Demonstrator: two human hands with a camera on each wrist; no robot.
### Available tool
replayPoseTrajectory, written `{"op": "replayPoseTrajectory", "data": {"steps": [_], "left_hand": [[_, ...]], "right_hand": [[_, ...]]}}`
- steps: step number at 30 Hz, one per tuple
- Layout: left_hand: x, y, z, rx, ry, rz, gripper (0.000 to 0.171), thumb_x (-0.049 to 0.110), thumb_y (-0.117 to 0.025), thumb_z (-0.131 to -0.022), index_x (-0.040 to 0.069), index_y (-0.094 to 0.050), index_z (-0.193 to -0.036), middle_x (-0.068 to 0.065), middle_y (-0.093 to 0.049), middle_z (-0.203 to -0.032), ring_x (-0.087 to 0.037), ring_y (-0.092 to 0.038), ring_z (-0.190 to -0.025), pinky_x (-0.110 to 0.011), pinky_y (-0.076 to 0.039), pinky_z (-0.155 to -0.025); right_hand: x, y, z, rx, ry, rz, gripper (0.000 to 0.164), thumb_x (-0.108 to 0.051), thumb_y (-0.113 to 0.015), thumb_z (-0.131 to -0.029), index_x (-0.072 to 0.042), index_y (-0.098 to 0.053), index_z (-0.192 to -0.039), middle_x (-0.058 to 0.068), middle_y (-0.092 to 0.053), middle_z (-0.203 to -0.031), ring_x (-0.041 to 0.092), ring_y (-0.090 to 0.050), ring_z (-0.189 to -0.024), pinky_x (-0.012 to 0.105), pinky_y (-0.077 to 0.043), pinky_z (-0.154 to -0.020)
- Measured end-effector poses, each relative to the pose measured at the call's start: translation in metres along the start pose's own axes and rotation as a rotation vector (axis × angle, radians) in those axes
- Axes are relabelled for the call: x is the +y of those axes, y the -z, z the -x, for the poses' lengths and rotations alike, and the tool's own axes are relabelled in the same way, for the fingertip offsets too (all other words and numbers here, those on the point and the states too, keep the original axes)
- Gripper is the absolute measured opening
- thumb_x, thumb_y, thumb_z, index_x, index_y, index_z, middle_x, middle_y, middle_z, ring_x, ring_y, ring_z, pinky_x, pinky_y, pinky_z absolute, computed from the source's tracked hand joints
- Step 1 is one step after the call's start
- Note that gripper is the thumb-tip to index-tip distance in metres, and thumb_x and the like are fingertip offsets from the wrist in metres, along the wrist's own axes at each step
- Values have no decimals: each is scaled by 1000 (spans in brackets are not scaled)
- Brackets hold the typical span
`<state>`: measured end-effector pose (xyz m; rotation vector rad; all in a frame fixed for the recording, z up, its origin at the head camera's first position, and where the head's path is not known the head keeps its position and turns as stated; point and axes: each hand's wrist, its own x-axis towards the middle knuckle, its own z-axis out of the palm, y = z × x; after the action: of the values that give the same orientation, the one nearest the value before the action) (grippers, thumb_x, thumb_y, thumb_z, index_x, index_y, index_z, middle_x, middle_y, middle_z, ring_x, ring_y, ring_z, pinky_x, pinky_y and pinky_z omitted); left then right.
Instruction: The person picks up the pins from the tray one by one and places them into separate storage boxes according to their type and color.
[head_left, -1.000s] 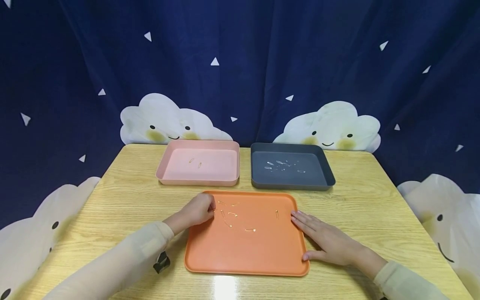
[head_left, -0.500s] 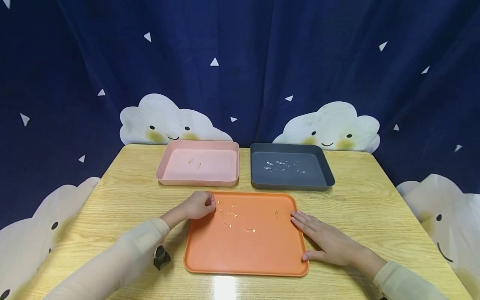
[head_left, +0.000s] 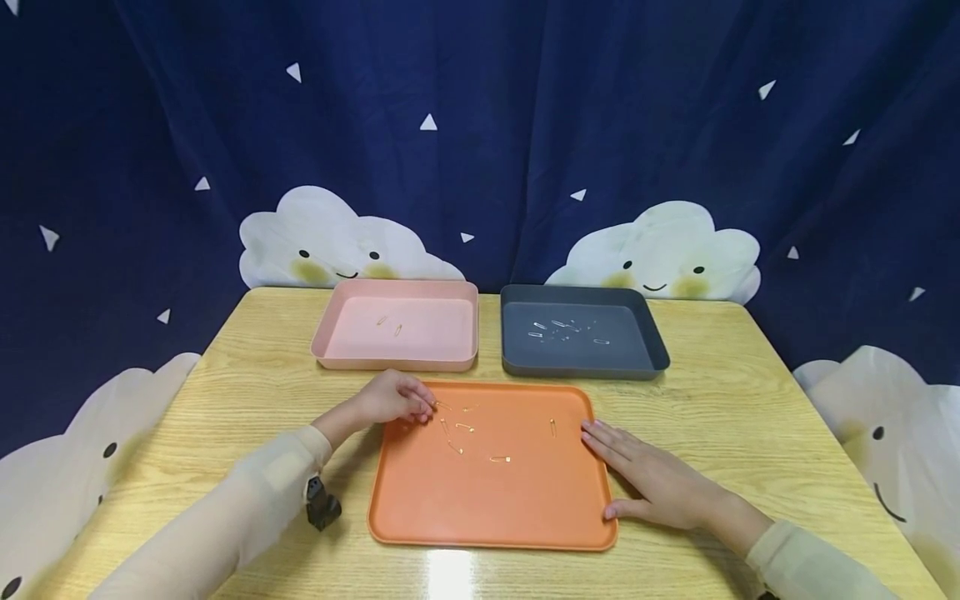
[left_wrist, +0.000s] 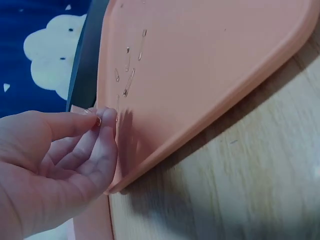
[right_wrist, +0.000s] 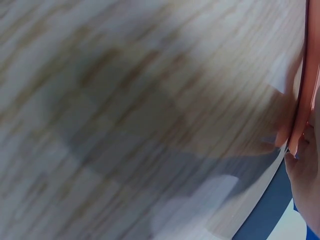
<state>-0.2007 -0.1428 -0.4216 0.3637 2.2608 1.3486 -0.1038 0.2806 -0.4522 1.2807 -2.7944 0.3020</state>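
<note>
My left hand (head_left: 393, 397) is over the far left corner of the orange tray (head_left: 491, 508). Its thumb and fingertips pinch a small safety pin (left_wrist: 98, 120), mostly hidden by the fingers. On the tray just right of that hand lie several gold safety pins (head_left: 465, 428), loosely scattered. One of them, a single safety pin (head_left: 552, 427), lies apart near the tray's right side. My right hand (head_left: 660, 483) rests on the tray's right rim with its fingers straight; in the right wrist view only part of the hand (right_wrist: 305, 175) shows at the edge.
Behind the orange tray stands a pink tray (head_left: 396, 365) holding two gold pins. To its right is a dark grey tray (head_left: 585, 372) with several silver pins and tiny bits too small to tell. A blue curtain (head_left: 480, 125) hangs behind the wooden table (head_left: 720, 392).
My left hand has lifted slightly and turned, its fingers now pointing right with the safety pin between them. My right hand and the trays stay in place.
</note>
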Motion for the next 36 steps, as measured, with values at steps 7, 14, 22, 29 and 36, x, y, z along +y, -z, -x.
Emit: {"op": "replayPoseTrajectory", "data": {"steps": [7,14,22,29,36], "left_hand": [[1,7,-1,1,72,147,23,-3,-59,-89,-16,-66,-106,-26,-74,-98,-11,-72,-75,-29,-62,-73],[2,15,-5,48,152,225,25,-2,-59,-91,-19,-64,-109,-18,-77,-93,-7,-71,-69,-25,-62,-72],[10,26,-8,57,207,322,28,-3,-60,-91,-20,-60,-113,-6,-77,-82,-6,-71,-68,-17,-59,-67],[19,36,-11,79,222,343,31,-5,-60,-91,-20,-58,-117,-2,-76,-78,-6,-71,-68,-15,-58,-65],[25,42,-13,85,212,402,33,-6,-58,-92,-21,-55,-121,-3,-75,-80,-7,-72,-69,-16,-58,-67]], "right_hand": [[-1,1,0,-7,-10,8,89,-56,-63,-86,-9,-31,-154,12,-34,-160,29,-37,-146,6,3,-121],[-2,3,0,-12,-21,7,89,-56,-64,-86,-9,-31,-154,11,-34,-160,32,-39,-144,5,3,-120],[-5,6,1,-67,-106,-27,89,-63,-58,-87,-16,-27,-156,3,-29,-163,28,-35,-147,-1,5,-114],[-2,6,-2,-15,-43,28,89,-60,-62,-86,-12,-30,-155,7,-34,-161,28,-37,-147,2,3,-118],[-5,5,2,-52,-89,-7,89,-64,-58,-86,-16,-29,-155,3,-33,-162,21,-33,-149,-2,4,-115]]}}
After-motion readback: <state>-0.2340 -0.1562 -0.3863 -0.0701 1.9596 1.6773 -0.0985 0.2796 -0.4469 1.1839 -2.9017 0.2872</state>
